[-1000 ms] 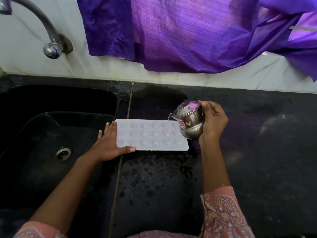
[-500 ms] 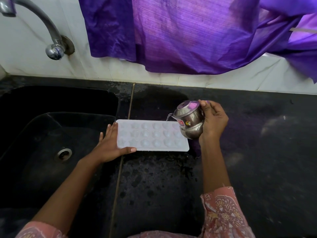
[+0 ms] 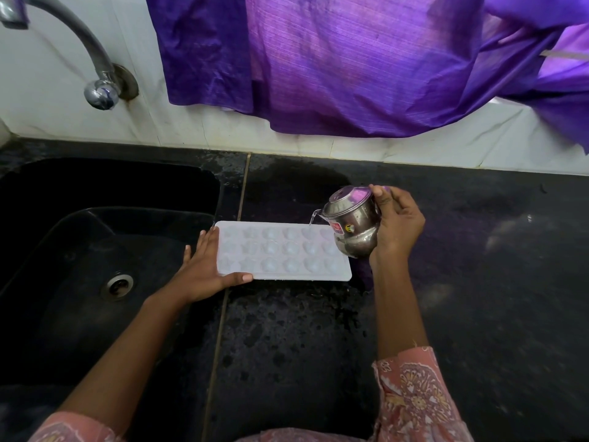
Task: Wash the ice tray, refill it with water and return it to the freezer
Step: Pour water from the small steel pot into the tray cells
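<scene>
1. The tray (image 3: 283, 252) was seen lying flat on the black tabletop (image 3: 462, 282), just right of the sink (image 3: 79, 250), with its left end at the sink's edge.
2. Its long axis was set left to right across the view, parallel to the back wall.
3. The left hand (image 3: 207, 269) was laid open against the tray's left end, fingers flat beside it and thumb along the near edge; the tray was steadied, not gripped.
4. The right hand (image 3: 396, 223) was closed around a small steel pot (image 3: 352, 221), tilted towards the left above the tray's right end.
5. A thin stream of water (image 3: 313, 216) was seen falling from the pot's lip into a cell near the far right corner.
6. The refill step was judged to be under way, with the right hand nearer the cells being filled.
7. How many cells were filled could not be told; for any unfilled ones to the left, the pot would likely need carrying leftward along the long axis, towards the left hand.
8. The freezer was not in view.
</scene>
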